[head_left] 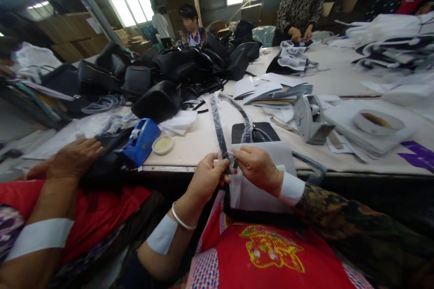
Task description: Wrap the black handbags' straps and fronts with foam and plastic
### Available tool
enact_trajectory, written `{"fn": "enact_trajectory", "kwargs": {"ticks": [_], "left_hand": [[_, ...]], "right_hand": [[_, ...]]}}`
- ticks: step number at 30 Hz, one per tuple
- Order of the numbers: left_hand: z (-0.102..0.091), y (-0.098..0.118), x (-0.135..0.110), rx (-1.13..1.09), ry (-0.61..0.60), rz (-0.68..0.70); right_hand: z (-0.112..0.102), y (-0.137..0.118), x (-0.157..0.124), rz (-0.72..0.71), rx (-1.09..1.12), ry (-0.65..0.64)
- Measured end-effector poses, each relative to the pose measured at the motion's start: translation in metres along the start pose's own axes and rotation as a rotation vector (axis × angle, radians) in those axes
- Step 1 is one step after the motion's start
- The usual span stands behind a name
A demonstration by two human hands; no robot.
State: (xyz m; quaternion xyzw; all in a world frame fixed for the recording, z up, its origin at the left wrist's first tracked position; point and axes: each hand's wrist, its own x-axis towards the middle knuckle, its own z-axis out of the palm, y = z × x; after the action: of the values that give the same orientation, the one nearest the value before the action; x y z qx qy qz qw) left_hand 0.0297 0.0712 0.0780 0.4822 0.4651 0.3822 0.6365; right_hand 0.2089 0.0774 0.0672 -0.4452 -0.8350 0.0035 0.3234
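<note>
A black bag handle (pixel 217 122) in clear plastic wrap rises from between my hands and loops over toward a black bag (pixel 271 130) at the table edge. White sheeting (pixel 261 189) covers much of that bag. My left hand (pixel 212 174) pinches the wrapped handle near its lower end. From the other side my right hand (pixel 256 167) has its fingertips closed on the same wrapped end, close beside my left thumb. White patches are stuck on my left forearm and right cuff.
A co-worker's hand (pixel 73 158) is at the left, near a blue tape dispenser (pixel 144 140) and a small round tub (pixel 162 144). Black bags (pixel 186 63) are heaped behind. A grey dispenser (pixel 312 119), paper sheets (pixel 271 88) and a tape roll (pixel 378 122) lie right.
</note>
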Motion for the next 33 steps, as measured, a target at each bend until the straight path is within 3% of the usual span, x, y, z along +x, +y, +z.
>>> {"fn": "enact_trajectory", "kwargs": {"ticks": [4,7,10,14,17,19,23,27,30,33], "left_hand": [[-0.001,-0.011,0.005,-0.18,-0.161,-0.116],[-0.002,-0.017,0.006,-0.247,-0.102,-0.098],[0.0,-0.022,0.005,-0.154,0.016,0.033],[0.012,-0.026,-0.002,0.154,0.099,0.318],[0.016,-0.028,-0.008,0.302,0.123,0.419],[0.012,-0.028,-0.01,0.27,0.046,0.381],[0.002,-0.029,-0.006,-0.087,-0.143,0.131],[0.011,-0.034,0.0,-0.387,-0.02,0.007],[0.02,-0.033,0.0,-0.396,0.086,0.04],[0.02,-0.03,-0.006,-0.031,0.138,0.266]], "right_hand": [[0.004,0.004,-0.003,-0.01,0.138,0.026],[-0.001,0.009,-0.006,0.066,0.287,0.094],[-0.014,0.005,-0.008,0.268,0.395,0.096],[-0.022,-0.009,-0.006,0.499,0.723,-0.144],[-0.017,-0.014,-0.007,0.616,0.873,-0.129],[-0.014,-0.013,-0.011,0.547,0.84,-0.084],[-0.01,-0.006,-0.02,0.12,0.531,-0.041],[-0.009,0.001,-0.024,-0.206,0.163,-0.042],[-0.012,0.001,-0.023,-0.15,0.158,-0.085],[-0.016,0.001,-0.019,0.198,0.522,-0.196]]}}
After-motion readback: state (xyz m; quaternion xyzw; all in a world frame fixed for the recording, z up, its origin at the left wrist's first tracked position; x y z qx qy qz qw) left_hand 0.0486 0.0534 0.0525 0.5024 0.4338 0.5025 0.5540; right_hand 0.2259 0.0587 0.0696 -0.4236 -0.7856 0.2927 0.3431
